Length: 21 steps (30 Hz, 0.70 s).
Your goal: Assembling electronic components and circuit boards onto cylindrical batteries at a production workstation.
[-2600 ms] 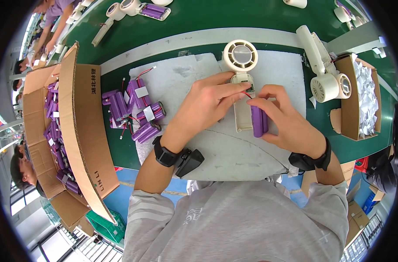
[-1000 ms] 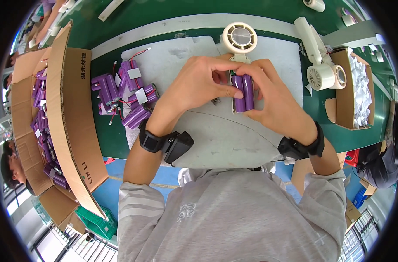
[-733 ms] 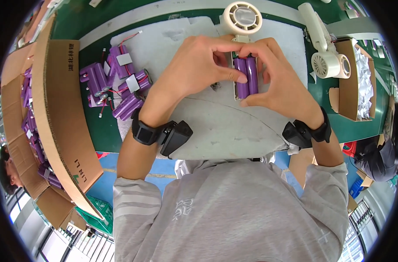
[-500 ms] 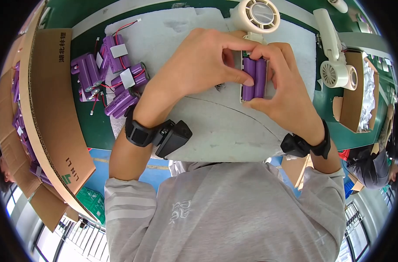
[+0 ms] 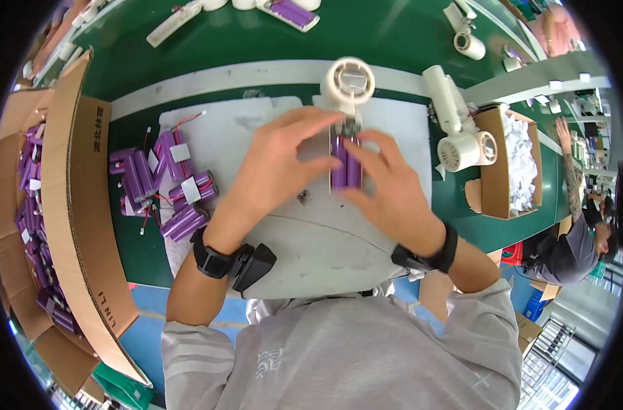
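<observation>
A white handheld fan (image 5: 350,80) lies on the pale foam mat with its round head at the far end. Its handle is uncovered, and a purple battery pack (image 5: 346,167) of two cells sits inside lengthwise. My left hand (image 5: 277,154), a little blurred, pinches the handle from the left: the fingertips are by the neck, the thumb is at the left cell. From the right, my right hand (image 5: 391,179) holds the handle, index finger near the cells' upper end and thumb at the lower end. Wires and circuit parts by the neck are too blurred to make out.
Several purple battery packs (image 5: 188,188) with wires lie on the mat's left. A cardboard box (image 5: 86,205) of packs stands further left. At right are white fans (image 5: 455,147) and a box (image 5: 491,174) of white pieces. More fan parts (image 5: 181,20) lie beyond. A co-worker (image 5: 564,246) is at far right.
The view has tilted up, so more of the far table shows. Both hands stay at the fan; my right fingers and left thumb have loosened slightly from the cells.
</observation>
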Each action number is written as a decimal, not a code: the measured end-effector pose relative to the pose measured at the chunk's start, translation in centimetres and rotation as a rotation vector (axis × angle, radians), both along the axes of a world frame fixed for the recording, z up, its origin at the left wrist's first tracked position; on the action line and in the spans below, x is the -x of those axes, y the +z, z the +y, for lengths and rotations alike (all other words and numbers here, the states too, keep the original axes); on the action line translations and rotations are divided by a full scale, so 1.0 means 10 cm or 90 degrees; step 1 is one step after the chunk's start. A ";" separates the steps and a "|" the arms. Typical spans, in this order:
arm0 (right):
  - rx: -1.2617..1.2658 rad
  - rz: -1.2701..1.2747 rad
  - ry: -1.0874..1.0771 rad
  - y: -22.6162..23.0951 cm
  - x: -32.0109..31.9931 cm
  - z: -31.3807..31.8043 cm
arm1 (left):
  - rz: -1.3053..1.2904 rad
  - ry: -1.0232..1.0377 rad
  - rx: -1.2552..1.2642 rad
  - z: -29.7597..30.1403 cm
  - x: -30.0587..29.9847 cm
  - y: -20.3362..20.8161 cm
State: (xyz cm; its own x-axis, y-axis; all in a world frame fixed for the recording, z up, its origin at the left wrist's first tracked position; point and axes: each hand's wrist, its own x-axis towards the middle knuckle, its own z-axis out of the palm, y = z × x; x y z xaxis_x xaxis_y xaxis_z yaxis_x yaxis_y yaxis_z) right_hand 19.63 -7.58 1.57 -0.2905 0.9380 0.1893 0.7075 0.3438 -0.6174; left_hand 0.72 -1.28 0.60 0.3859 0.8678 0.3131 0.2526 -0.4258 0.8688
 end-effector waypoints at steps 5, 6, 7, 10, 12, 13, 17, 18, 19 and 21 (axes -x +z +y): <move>-0.245 -0.207 -0.212 0.35 -0.23 0.83 | -0.137 -0.153 -0.013 -0.12 0.19 0.42; -0.238 -0.201 -0.194 0.57 -0.29 0.97 | -0.243 -0.195 -0.019 -0.27 0.30 0.62; -0.233 -0.180 -0.148 0.85 -0.21 1.13 | -0.235 -0.168 -0.030 -0.56 0.59 0.91; -0.237 -0.354 -0.257 1.06 -0.87 1.82 | -0.110 -0.180 0.034 -1.00 1.06 1.39; -0.199 -0.515 -0.317 0.83 -1.58 2.52 | -0.105 -0.229 0.173 -1.00 1.08 1.92; -0.130 -0.613 -0.375 0.58 -1.97 2.92 | -0.085 -0.268 0.312 -1.01 1.10 2.05; 0.083 -0.785 -0.348 0.04 -3.75 3.55 | -0.395 -0.503 0.668 -1.14 1.52 1.78; 0.170 -0.843 -0.324 -0.31 -3.45 3.67 | -0.506 -0.531 0.799 -1.21 1.54 1.70; 0.180 -0.967 -0.211 -0.38 -3.61 3.64 | -0.617 -0.611 0.909 -1.26 1.61 1.61; 0.286 -0.982 -0.224 -0.41 -3.72 3.56 | -0.840 -0.769 1.118 -1.36 1.70 1.46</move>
State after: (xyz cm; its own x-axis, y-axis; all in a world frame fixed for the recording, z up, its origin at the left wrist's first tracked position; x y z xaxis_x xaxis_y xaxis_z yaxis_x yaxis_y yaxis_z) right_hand 56.84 28.04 -2.57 0.2916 0.8908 -0.3485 0.7109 0.0419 0.7020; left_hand -16.26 -14.93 15.19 0.9499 0.1548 0.2716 -0.1260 0.9847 -0.1205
